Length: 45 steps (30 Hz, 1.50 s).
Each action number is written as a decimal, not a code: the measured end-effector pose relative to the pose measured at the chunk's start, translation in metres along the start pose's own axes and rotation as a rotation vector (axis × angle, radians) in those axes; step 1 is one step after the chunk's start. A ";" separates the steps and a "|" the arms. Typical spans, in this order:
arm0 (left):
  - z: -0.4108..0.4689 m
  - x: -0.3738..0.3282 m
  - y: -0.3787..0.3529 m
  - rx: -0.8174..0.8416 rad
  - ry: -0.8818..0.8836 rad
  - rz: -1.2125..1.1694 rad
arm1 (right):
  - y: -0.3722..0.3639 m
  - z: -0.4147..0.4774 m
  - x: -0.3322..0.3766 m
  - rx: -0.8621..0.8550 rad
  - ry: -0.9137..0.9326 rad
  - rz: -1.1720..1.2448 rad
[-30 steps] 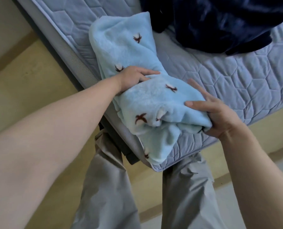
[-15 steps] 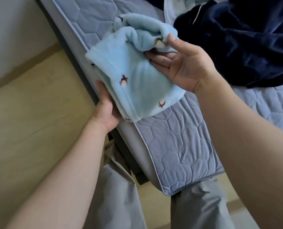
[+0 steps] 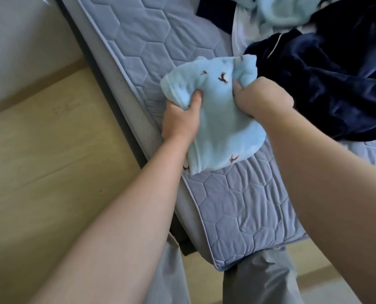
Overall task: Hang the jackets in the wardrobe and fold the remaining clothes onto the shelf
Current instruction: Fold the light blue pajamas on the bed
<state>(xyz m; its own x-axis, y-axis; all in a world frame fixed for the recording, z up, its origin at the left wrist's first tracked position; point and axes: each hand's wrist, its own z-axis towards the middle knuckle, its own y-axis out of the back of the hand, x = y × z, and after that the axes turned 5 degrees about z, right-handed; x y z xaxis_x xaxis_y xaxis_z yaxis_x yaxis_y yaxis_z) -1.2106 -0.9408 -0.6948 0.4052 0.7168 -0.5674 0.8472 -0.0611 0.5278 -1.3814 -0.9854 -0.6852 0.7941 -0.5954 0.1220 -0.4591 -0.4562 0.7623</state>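
Over mattress (image 3: 237, 211), folded blue fleece (image 3: 217, 119) gripped between both hands: left hand (image 3: 179, 121), right hand (image 3: 261, 97).

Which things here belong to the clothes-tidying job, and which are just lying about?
Job: light blue fleece garment, gripped by left hand and right hand; navy fleece garment; pale blue clothing behind it.
Just there: quilted mattress; wooden floor.

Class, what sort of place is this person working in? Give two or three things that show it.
Probably a bedroom: a quilted mattress on a dark bed frame, pale wooden flooring beside it, a navy fleece garment heaped on the mattress, and a folded light blue garment being handled.
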 end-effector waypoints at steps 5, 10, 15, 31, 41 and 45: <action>0.026 0.009 0.009 -0.002 0.248 -0.076 | -0.011 0.018 0.021 -0.029 0.040 -0.068; 0.048 0.022 0.022 0.231 0.403 -0.284 | -0.017 0.033 0.006 0.608 -0.225 0.864; 0.068 0.020 0.031 0.386 0.335 -0.314 | -0.022 0.047 0.000 0.636 -0.219 0.939; -0.090 -0.065 0.270 0.661 -0.184 0.012 | 0.118 -0.264 0.036 0.243 0.325 0.504; -0.230 -0.090 0.446 -0.091 -1.080 0.729 | 0.238 -0.421 0.121 -0.008 0.938 0.139; -0.305 -0.081 0.473 -0.321 -1.140 0.914 | 0.261 -0.481 0.124 -0.066 1.215 0.039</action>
<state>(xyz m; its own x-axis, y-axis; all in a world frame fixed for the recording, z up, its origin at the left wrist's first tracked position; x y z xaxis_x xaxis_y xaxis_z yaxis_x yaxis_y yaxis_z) -0.9477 -0.8161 -0.2063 0.9115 -0.4055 -0.0689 0.1115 0.0824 0.9903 -1.2109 -0.8598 -0.1654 0.6521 0.4156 0.6340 -0.4977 -0.3962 0.7716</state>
